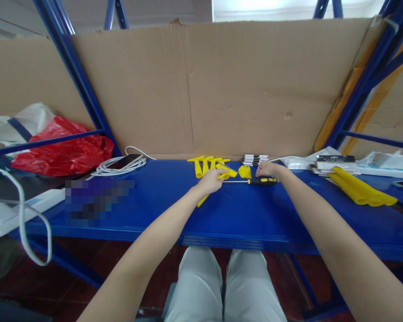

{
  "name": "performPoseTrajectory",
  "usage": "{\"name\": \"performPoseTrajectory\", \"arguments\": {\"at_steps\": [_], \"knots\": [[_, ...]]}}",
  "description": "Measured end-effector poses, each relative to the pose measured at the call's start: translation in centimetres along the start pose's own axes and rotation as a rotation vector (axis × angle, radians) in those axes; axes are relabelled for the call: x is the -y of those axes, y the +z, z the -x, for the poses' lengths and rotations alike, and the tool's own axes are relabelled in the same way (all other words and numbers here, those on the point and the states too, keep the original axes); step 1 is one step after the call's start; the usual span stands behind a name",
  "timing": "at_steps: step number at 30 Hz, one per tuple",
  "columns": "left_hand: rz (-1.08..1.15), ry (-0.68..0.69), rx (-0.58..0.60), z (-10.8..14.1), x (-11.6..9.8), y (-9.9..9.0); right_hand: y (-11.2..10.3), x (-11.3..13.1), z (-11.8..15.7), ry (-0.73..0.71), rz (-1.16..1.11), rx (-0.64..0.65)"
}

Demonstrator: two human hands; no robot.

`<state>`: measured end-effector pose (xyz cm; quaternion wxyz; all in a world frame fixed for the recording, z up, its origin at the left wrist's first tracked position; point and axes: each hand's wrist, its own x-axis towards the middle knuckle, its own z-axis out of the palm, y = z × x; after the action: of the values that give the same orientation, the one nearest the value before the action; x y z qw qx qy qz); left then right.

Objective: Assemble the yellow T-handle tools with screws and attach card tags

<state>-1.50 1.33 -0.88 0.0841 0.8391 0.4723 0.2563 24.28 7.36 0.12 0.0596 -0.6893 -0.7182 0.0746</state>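
My left hand (211, 181) is closed around a yellow plastic piece (203, 201), whose end sticks out below the palm. Just beyond it stands a row of yellow T-shaped plastic pieces (205, 164). My right hand (267, 169) is closed, its fingertips pointing down beside a stack of white and black strips (254, 159); what it holds, if anything, is hidden. Close in front of that hand lies a screwdriver (262, 181) with a black and yellow handle, its shaft pointing left. Between the hands is a small pile of flat yellow parts (245, 172).
A blue table (161, 201) backs onto a cardboard wall (242, 89). Leftward are a coiled white cable (121, 165), a phone and a red plastic bag (63, 145). Rightward lie yellow tubes (362, 188), packets and a white power strip (386, 170). Blue posts flank both sides.
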Motion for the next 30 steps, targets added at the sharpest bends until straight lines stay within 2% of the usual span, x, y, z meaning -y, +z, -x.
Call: {"name": "performPoseTrajectory", "arguments": {"at_steps": [5,9,12,15,19,22,30], "knots": [[0.005,0.007,-0.014,0.0,-0.1,0.0,0.0,0.3,0.3,-0.029,-0.071,-0.073],[0.008,0.004,-0.010,0.1,-0.3,0.0,-0.3,1.7,1.7,-0.126,-0.404,-0.195],[0.002,-0.006,-0.012,0.1,-0.5,0.0,-0.3,3.5,2.8,-0.238,-0.668,-0.210],[-0.011,-0.005,-0.014,0.0,-0.4,0.1,0.1,5.4,3.6,-0.289,-0.798,-0.219],[-0.025,0.018,-0.039,-0.2,-0.1,0.3,0.8,7.3,4.3,-0.327,-0.824,-0.192],[-0.042,0.031,-0.067,-0.3,0.0,0.4,1.2,8.2,4.7,-0.290,-0.810,-0.180],[-0.050,0.006,-0.078,-0.1,-0.4,0.5,1.1,9.0,5.0,-0.226,-0.752,-0.224]]}}
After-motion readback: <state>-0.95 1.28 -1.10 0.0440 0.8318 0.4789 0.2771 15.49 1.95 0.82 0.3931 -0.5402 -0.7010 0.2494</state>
